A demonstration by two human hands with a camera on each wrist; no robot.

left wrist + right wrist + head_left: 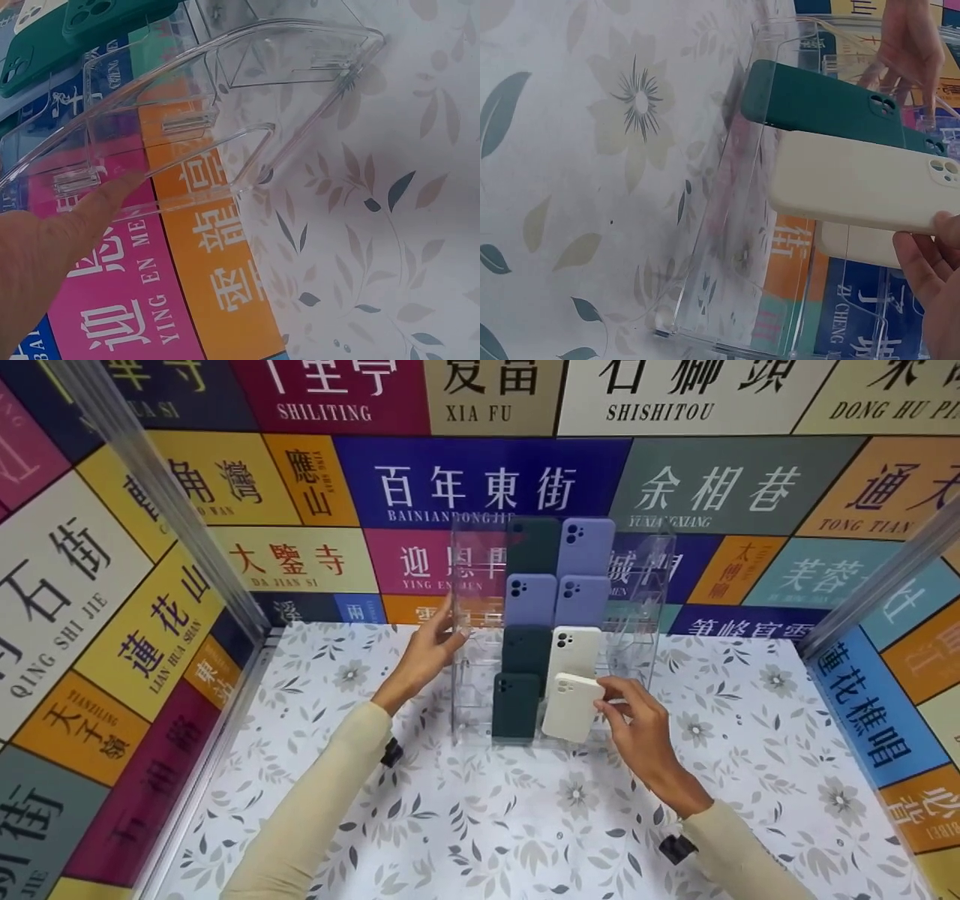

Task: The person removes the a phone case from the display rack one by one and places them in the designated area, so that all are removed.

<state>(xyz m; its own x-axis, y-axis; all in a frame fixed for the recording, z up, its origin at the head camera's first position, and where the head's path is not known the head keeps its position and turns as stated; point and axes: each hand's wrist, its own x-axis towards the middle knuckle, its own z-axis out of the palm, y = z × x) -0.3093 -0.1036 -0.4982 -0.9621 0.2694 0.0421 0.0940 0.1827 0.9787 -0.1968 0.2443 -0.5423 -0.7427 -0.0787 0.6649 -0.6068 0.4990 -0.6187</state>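
Note:
A clear acrylic tiered rack (472, 720) stands on the table, bearing two columns of phone cases. My right hand (637, 727) pinches a cream phone case (571, 709) by its upper right edge, at the lowest tier; the case tilts slightly. In the right wrist view, thumb and fingertips hold that cream case (855, 184) near its camera end. Left of it sits a dark green case (514, 709). Behind are another cream case (576, 649), another green case (525, 652) and lilac cases (531, 600). My left hand (427, 649) touches the rack's left side, its index finger (112, 191) extended along the clear plastic.
The table (465, 825) has a white cloth printed with leaves and flowers. Panels with coloured place-name signs (480, 480) rise behind and at both sides. Metal corner posts (172, 502) stand at left and right. The rack's right columns (637, 615) hold no cases.

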